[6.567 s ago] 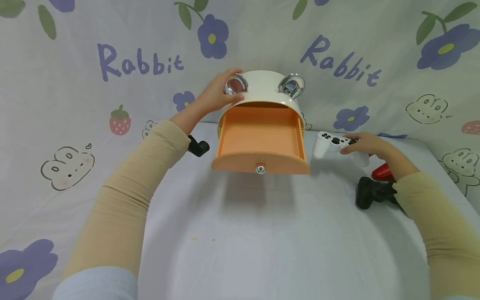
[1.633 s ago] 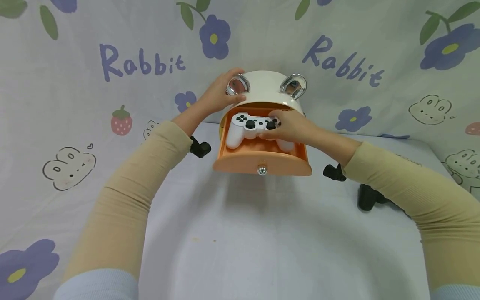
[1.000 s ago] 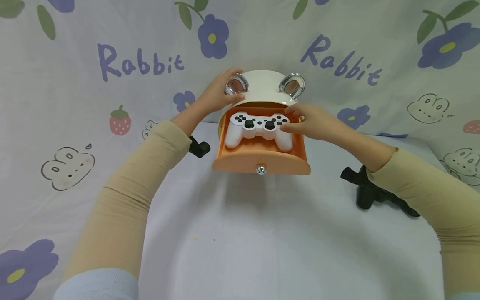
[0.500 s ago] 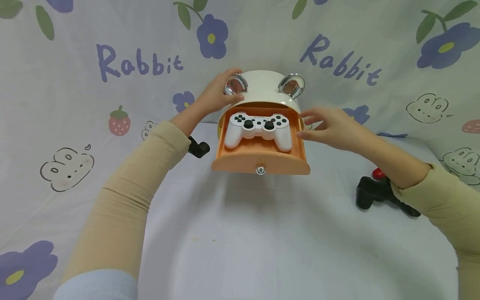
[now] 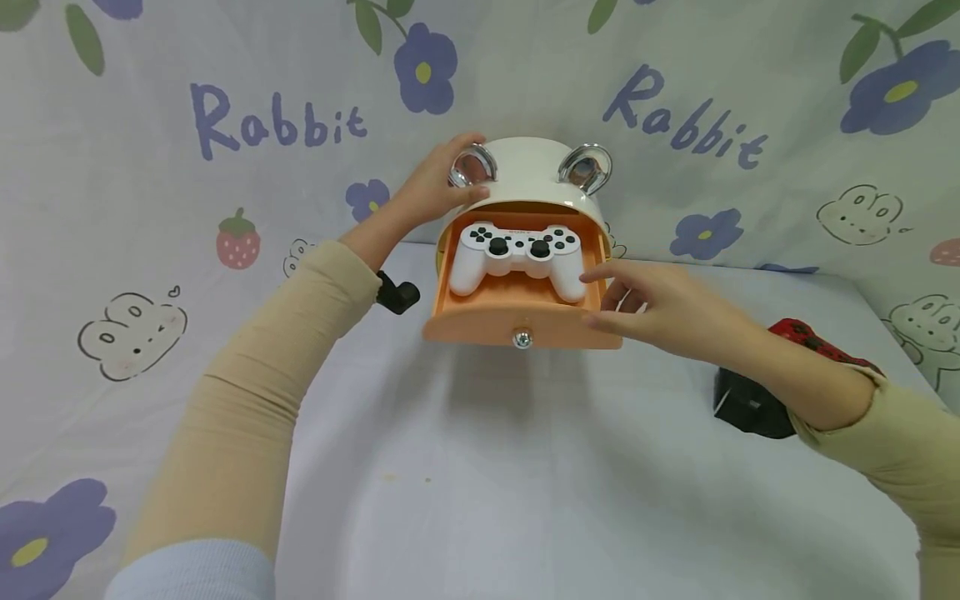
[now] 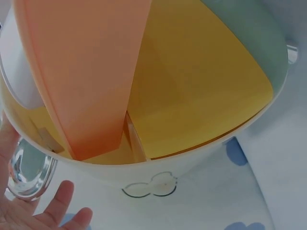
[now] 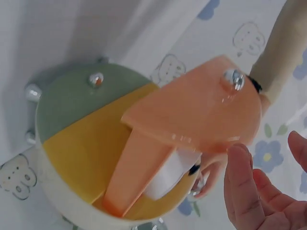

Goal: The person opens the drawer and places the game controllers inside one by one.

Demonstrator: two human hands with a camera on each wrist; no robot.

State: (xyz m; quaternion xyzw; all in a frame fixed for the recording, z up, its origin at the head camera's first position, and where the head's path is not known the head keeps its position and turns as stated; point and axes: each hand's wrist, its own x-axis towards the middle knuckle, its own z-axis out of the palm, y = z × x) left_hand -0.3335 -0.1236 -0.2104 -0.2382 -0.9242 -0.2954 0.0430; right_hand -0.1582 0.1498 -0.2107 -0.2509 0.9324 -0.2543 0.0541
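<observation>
In the head view, a rounded white storage box (image 5: 528, 167) with two silver ear-shaped loops stands at the back. Its top orange drawer (image 5: 480, 325) is pulled out and holds a white game controller (image 5: 517, 254). My left hand (image 5: 435, 185) grips the box at its left ear (image 5: 483, 160), thumb in front and fingers behind. My right hand (image 5: 667, 308) is by the drawer's right front corner, fingers loosely extended and holding nothing. The right wrist view shows its fingertips (image 7: 238, 158) right at the orange drawer front (image 7: 201, 110).
Below the orange drawer are a yellow section (image 7: 81, 148) and a green section (image 7: 91, 91) with a silver knob. A red game controller (image 5: 810, 335) and a black one (image 5: 750, 404) lie to the right, partly behind my right forearm. A black handle-like part (image 5: 400, 296) shows beside my left sleeve.
The white controller went from the table at right into the drawer, and my right hand let go of it. That hand then moved right and down to the drawer's front corner. My left hand stayed put.
</observation>
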